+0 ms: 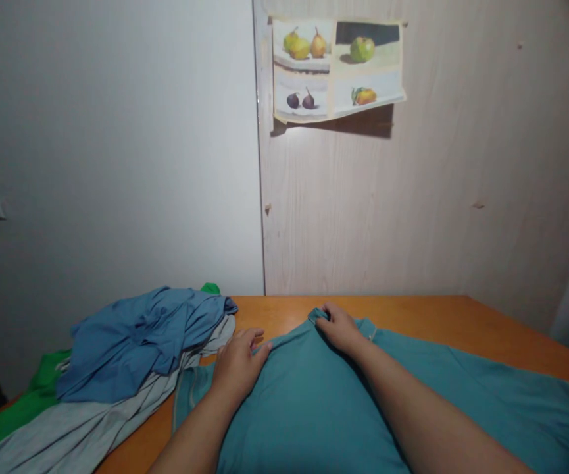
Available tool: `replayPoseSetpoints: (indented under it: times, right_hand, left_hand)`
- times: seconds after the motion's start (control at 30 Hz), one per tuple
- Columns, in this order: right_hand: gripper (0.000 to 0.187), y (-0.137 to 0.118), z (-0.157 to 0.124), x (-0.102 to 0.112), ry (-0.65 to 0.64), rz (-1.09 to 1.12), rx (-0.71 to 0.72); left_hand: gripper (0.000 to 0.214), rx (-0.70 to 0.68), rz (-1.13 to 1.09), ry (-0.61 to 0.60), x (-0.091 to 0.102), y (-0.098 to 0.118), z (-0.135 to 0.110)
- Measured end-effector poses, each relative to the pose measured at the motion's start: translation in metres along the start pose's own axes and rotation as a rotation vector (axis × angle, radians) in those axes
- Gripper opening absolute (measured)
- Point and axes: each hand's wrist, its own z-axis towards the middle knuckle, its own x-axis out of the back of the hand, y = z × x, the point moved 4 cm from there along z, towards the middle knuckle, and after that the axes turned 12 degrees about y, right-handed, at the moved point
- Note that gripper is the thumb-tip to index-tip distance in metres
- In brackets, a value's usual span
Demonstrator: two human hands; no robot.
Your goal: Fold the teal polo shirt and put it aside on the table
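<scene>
A teal shirt (314, 401) lies spread over the near part of the table, reaching out to the far right. At its far edge my right hand (341, 329) is closed on the fabric, pinching a raised bit of it between thumb and fingers. My left hand (242, 365) is by the shirt's upper left edge, thumb and fingers apart. It touches or hovers just over the cloth; I cannot tell which. The near end of the shirt runs out of view, and my right forearm hides part of it.
A heap at the left holds a crumpled blue garment (126, 342), grey cloth (81, 428) and green cloth (45, 388). The orange-brown wooden table (412, 313) ends at a wall and a wood-grain panel (323, 217). A fruit picture sheet (333, 72) hangs there.
</scene>
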Motion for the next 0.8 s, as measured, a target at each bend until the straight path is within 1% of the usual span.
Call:
replayPoseSetpoints:
  times: [0.1,0.17,0.3,0.4,0.5,0.6,0.67,0.73,0.8]
  right_hand:
    - [0.012,0.004,0.002,0.000,0.055,0.065,-0.008]
    - [0.010,0.007,0.004,0.000,0.090,0.100,-0.017]
    - [0.010,0.008,0.005,0.002,0.122,0.126,-0.029]
    - [0.010,0.006,0.004,0.002,0.111,0.106,-0.026]
    - [0.008,0.002,0.001,0.000,0.072,0.055,-0.015]
    - [0.011,-0.002,-0.001,-0.003,0.031,-0.013,-0.002]
    - [0.015,-0.003,-0.001,-0.004,0.013,-0.055,0.006]
    - [0.017,-0.003,-0.001,-0.004,0.003,-0.084,0.009]
    - [0.019,-0.002,-0.002,-0.005,-0.001,-0.099,0.004]
  left_hand:
    - [0.029,-0.056,-0.002,-0.024,-0.002,-0.003,0.000]
    - [0.021,-0.072,0.031,-0.016,-0.001,-0.005,0.000]
    - [0.025,-0.066,0.141,0.053,0.005,-0.003,0.002]
    - [0.024,-0.045,0.211,0.046,0.007,0.000,0.002]
    - [0.019,-0.025,0.219,0.030,0.007,0.001,0.001]
    - [0.016,-0.019,0.189,0.098,0.009,0.000,0.003]
    - [0.017,-0.077,0.149,0.132,0.010,0.002,0.004]
    - [0.018,-0.174,0.104,0.080,0.009,0.008,0.003]
    - [0.018,-0.220,0.115,-0.024,0.006,0.012,0.000]
